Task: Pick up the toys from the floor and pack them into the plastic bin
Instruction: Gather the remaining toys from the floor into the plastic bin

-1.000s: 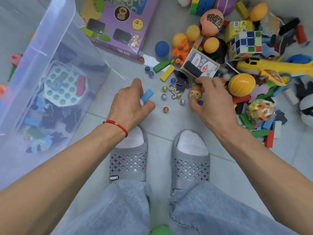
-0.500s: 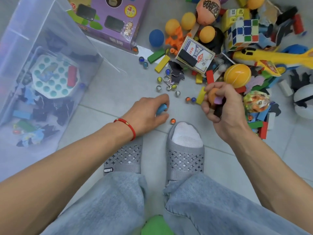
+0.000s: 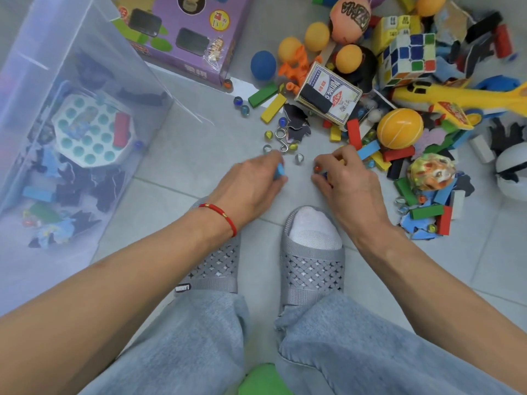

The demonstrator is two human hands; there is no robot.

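My left hand (image 3: 251, 181) is low over the tiles, closed on a small blue block (image 3: 279, 171). My right hand (image 3: 349, 178) is beside it with its fingers curled around small toys that are mostly hidden. Its fingertips touch an orange marble (image 3: 316, 168). Loose marbles (image 3: 299, 158) and a metal ring puzzle (image 3: 281, 138) lie just beyond both hands. The clear plastic bin (image 3: 85, 38) stands at the left. It holds a teal pop toy (image 3: 91, 132), a red block and dark puzzle pieces.
A heap of toys fills the right: a card box (image 3: 328, 94), cube puzzle (image 3: 407, 57), yellow plane (image 3: 456, 95), orange ball (image 3: 399, 128) and coloured blocks. A purple game box (image 3: 188, 32) lies at the back. My feet in grey slippers (image 3: 312, 252) are below the hands.
My right hand came down from the air to the floor by the orange marble, still closed on its toys. My left hand slid forward to the marbles with the blue block.
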